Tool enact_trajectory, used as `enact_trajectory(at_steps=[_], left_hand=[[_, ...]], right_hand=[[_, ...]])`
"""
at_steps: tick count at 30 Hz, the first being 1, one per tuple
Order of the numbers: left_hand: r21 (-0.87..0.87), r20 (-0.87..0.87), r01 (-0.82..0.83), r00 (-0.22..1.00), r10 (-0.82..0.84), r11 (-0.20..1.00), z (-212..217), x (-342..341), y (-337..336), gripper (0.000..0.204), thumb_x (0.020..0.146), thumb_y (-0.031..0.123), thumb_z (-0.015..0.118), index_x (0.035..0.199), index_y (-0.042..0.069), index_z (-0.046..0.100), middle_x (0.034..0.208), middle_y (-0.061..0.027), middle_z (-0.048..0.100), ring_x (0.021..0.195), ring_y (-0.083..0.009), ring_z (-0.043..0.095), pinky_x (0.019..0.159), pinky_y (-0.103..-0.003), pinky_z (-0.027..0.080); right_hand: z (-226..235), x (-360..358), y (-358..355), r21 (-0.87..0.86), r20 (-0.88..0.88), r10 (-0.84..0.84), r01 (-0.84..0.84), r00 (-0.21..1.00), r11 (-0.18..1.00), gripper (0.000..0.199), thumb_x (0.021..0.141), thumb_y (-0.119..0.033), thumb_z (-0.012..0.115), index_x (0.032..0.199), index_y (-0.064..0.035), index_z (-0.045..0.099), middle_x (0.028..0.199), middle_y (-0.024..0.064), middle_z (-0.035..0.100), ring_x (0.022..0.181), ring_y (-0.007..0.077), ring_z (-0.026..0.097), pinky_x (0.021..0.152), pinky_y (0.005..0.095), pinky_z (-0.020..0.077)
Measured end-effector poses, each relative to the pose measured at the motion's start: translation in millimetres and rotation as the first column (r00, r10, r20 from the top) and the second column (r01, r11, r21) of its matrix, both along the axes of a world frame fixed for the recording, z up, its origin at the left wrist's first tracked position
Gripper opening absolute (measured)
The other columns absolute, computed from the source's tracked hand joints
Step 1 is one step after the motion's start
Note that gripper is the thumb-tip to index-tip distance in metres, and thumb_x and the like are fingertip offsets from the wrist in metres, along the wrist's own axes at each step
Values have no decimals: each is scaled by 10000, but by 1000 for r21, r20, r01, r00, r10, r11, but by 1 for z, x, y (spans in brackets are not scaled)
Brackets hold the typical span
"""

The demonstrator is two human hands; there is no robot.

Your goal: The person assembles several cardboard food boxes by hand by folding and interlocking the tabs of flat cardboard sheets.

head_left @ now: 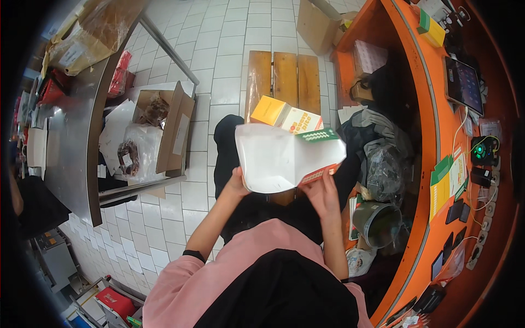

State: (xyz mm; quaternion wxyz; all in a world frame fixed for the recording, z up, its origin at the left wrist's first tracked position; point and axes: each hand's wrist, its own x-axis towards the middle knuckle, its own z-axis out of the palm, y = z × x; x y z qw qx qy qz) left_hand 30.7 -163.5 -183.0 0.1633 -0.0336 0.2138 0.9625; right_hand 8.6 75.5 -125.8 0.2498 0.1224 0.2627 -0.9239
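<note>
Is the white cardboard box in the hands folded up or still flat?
Partly folded: the cardboard box shows a wide flat white panel, with one printed flap bent up at its right.

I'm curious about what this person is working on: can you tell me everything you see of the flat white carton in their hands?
The carton is thin cardboard, unfolded and mostly white inside, with a green printed flap at its upper right and a red-orange printed edge at its lower right. It is held up over the lap, tilted. The left hand grips its lower left edge; the right hand holds its lower right edge.
</note>
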Motion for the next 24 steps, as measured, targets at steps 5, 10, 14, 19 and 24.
enact_trajectory(at_steps=[5, 10, 14, 19, 24], left_hand=[[-85, -26, 180, 983, -183, 980, -23, -2, -72, 887, 673, 494, 720, 1338, 33, 355, 1296, -112, 475, 1170, -238, 483, 991, -392, 391], [-305, 173, 112, 983, -61, 946, 20, -50, -58, 550, 901, 410, 471, 1324, 68, 399, 1297, -74, 483, 1210, -188, 438, 1020, -363, 325], [-960, -231, -216, 971, -63, 179, -15, -116, -39, 444, 937, 278, 414, 1301, 23, 410, 1303, -147, 460, 1214, -263, 431, 997, -375, 335], [-615, -349, -568, 818, -457, -547, -47, -114, 34, 420, 878, 175, 475, 1275, 44, 436, 1314, -129, 441, 1206, -357, 398, 992, -440, 333], [-731, -283, -516, 824, -491, -446, -52, -83, 47, 437, 851, 154, 501, 1270, 46, 439, 1337, -122, 416, 1237, -370, 354, 1005, -447, 315]], right_hand=[[16, -30, 32, 565, -252, 440, -238, 862, 790, 459, 817, -69, 637, 1210, 55, 436, 1095, 128, 574, 999, 169, 565, 857, 349, 481], [34, -56, 12, 576, -133, 432, -285, 892, 766, 352, 911, -96, 494, 1170, 124, 399, 1033, 225, 579, 807, 376, 645, 631, 417, 593], [28, -68, 23, 568, -177, 121, 1, 977, 823, 373, 916, -109, 489, 1186, 126, 382, 1030, 235, 586, 831, 375, 643, 650, 417, 590], [17, -103, 46, 721, -430, -9, 349, 903, 599, 305, 918, -106, 500, 1129, 111, 465, 1025, 220, 590, 867, 317, 642, 734, 379, 574], [-13, -120, 28, 750, -558, 680, 640, 475, 168, 449, 739, 59, 551, 1167, -76, 555, 1158, 122, 566, 1071, 336, 540, 929, 421, 442]])
